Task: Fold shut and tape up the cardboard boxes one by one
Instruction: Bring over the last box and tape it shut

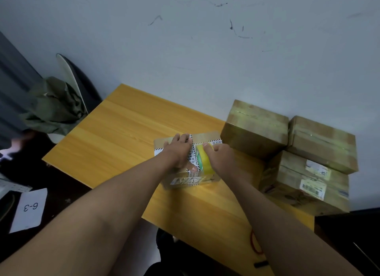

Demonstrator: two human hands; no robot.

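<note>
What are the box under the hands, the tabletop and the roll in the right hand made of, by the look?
Box: brown corrugated cardboard by the look, matte, with printed white tape strips across the top.
Tabletop: wood or wood-look laminate, orange-yellow with straight grain lines and a smooth, faintly glossy finish; which one is unclear.
Roll: yellow tape, probably plastic film, slightly shiny, held by the right hand.

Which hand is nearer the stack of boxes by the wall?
Right. The right hand grips the tape roll just beside the stack of boxes; the left hand presses the box farther away.
</note>
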